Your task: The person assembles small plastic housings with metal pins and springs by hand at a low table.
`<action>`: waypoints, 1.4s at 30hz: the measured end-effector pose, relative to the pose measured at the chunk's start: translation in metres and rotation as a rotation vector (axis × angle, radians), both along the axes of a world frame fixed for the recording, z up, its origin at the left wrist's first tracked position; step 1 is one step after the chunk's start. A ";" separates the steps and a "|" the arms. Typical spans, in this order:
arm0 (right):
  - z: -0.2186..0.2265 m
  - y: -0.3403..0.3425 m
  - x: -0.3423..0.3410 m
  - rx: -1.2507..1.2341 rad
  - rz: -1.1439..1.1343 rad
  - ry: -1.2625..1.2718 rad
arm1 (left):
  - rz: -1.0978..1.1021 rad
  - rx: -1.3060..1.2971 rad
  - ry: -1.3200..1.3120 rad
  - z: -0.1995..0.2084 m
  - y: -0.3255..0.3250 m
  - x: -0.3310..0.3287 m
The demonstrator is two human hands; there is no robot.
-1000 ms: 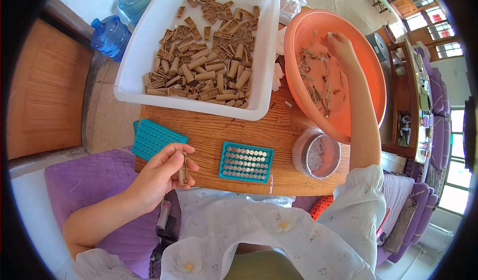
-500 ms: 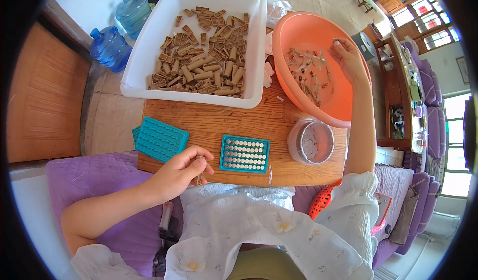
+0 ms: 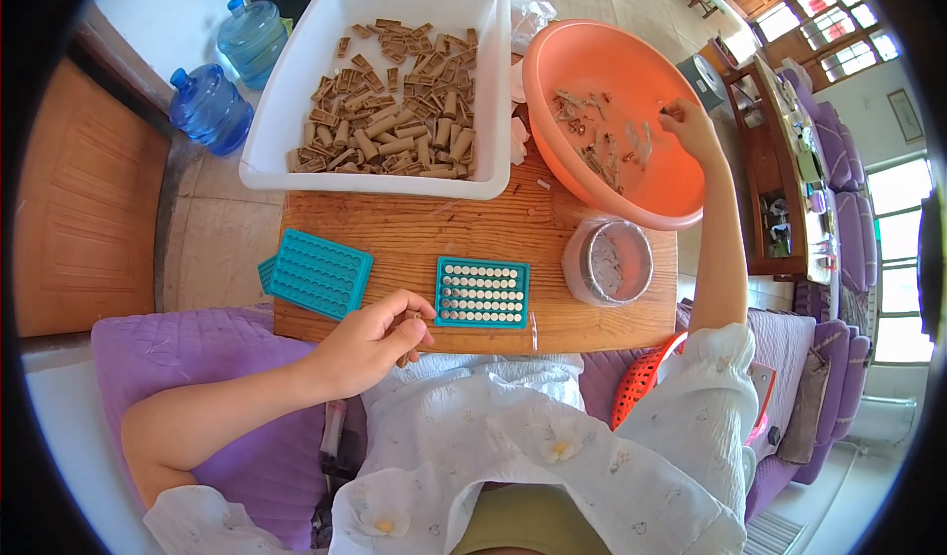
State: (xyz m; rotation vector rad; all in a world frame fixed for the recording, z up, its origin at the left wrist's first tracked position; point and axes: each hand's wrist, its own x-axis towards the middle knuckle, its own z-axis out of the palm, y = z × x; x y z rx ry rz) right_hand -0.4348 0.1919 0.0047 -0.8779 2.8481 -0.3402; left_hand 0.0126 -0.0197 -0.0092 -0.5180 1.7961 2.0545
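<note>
light: bright daylight, windows [image 3: 893,200] at right | shadows: soft | edges: bent (fisheye), black vignette | focus: sharp

a white blouse [image 3: 513,446] with small pale flower appliqués and gathered puffed short sleeves [image 3: 705,387]; both forearms and hands are bare.

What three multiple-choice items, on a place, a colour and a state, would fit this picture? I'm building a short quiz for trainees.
1. Where is the right hand?
A. in the orange bowl
B. on a teal tray
C. in the white tub

2. What colour are the water bottles on the floor?
A. red
B. blue
C. green

3. The teal tray in the middle is
A. bare
B. filled with small pale pieces
C. upside down

Answers:
1 A, its fingers lie inside the rim.
2 B, both are blue.
3 B, rows of pieces fill it.
</note>
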 end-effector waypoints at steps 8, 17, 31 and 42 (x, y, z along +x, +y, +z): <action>-0.009 0.020 0.003 -1.173 0.016 -0.826 | -0.034 -0.039 -0.003 0.001 0.002 0.002; 0.018 -0.023 0.109 -1.281 0.228 -0.909 | 0.050 -0.066 0.052 0.004 -0.001 0.003; -0.014 -0.069 0.334 -0.932 0.811 0.222 | 0.160 -0.314 0.388 0.018 0.001 0.006; -0.015 -0.069 0.349 -1.005 0.576 -0.057 | 0.206 -0.198 0.388 0.015 0.002 0.010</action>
